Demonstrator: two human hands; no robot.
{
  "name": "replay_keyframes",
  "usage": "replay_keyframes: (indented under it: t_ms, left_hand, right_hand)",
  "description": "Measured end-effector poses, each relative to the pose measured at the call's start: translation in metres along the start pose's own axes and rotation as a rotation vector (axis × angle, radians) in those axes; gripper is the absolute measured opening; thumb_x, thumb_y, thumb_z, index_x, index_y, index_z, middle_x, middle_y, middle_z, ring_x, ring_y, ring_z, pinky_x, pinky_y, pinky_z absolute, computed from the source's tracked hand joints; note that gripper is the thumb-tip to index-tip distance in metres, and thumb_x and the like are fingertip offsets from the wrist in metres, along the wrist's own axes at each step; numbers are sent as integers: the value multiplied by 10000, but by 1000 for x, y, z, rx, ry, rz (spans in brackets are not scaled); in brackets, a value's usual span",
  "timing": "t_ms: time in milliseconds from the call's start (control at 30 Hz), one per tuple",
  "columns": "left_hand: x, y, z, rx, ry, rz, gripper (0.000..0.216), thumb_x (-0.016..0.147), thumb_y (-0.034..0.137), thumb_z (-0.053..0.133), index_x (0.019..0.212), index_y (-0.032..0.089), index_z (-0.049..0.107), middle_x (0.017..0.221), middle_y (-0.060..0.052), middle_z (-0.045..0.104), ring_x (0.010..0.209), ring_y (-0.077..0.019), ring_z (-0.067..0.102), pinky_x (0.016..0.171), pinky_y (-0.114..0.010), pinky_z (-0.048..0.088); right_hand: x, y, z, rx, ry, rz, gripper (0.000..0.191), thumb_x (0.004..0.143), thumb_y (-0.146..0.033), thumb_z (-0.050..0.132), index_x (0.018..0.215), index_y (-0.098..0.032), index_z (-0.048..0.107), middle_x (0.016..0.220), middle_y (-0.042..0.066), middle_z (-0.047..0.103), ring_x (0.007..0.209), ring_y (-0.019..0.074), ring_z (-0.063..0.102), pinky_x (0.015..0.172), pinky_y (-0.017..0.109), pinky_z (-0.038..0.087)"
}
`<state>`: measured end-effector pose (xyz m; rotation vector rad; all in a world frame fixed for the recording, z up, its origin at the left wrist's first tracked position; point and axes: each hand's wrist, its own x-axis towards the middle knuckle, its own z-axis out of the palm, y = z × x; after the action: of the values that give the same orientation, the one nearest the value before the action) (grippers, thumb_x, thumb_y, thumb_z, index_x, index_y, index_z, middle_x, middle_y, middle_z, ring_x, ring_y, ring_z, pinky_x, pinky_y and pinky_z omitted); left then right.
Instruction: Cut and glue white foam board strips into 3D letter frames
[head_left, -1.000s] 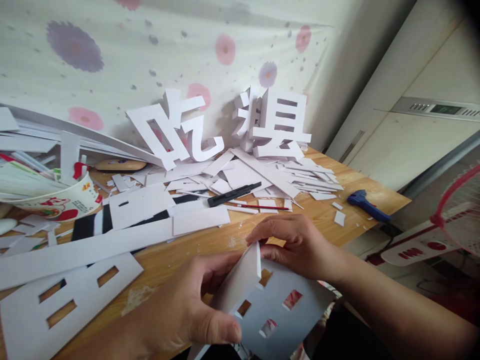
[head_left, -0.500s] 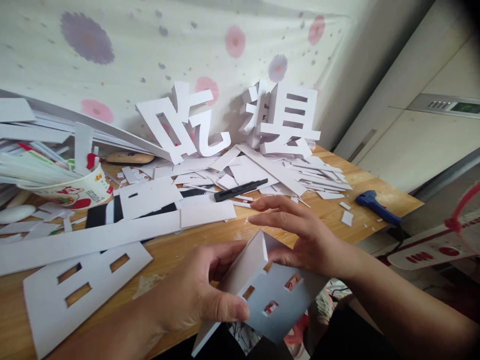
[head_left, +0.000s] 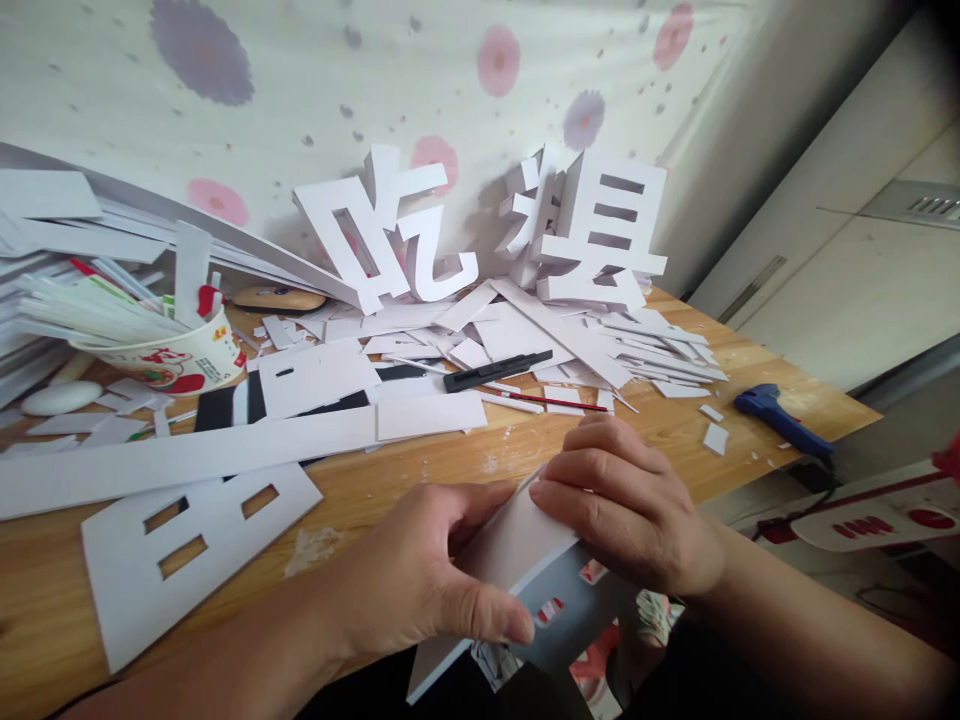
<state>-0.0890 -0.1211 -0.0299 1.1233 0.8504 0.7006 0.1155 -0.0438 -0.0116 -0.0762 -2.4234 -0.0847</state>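
Observation:
Both my hands hold a white foam-board piece (head_left: 517,545) with small rectangular cut-outs at the near edge of the wooden table (head_left: 675,425). My left hand (head_left: 420,580) grips its left side, thumb on the front and fingers curled behind. My right hand (head_left: 626,500) lies over its upright strip with the fingers bent and pressed down on it. The piece's lower part hangs off the table edge over my lap.
A flat white cut-out board (head_left: 187,540) and a long white strip (head_left: 187,455) lie to the left. White foam characters (head_left: 480,235) lean on the flowered cloth behind a pile of scraps. A black knife (head_left: 496,370), red pen (head_left: 547,401), blue glue gun (head_left: 780,418) and paper bowl (head_left: 169,362) are also there.
My right hand opened and lifted, then came down over the upright strip, pressing it. The piece tilted and sank lower. The view shifted slightly left and down.

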Motion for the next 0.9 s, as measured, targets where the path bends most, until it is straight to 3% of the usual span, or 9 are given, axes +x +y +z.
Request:
replay_keyframes:
  t_ms: [300,533,900]
  left_hand:
    - [-1,0,-1,-41,-11,-16,606,671,298,772,1246,254,584,1021,-14,658,957,-229,583,760,-285,453]
    - [1,0,0,-79,-38,3,638,660,316,789,1259,281,572,1121,-14,654,1018,-246,591,838,-321,453]
    - [0,1,2,69,-12,-8,661,640,470,766,1234,240,591,969,-16,664,870,-222,580,700,-281,450]
  right_hand:
    - [-5,1,6,-8,54,-7,254,965,-195,382,952,-105,619,835,98,609,833,229,505,719,393,459]
    - [-5,3,11,7,28,57,162,942,-145,421,932,-114,580,876,99,605,862,229,504,734,406,456]
    - [-10,0,16,-80,72,30,167,942,-140,408,890,-124,566,848,82,618,842,222,522,716,420,437]
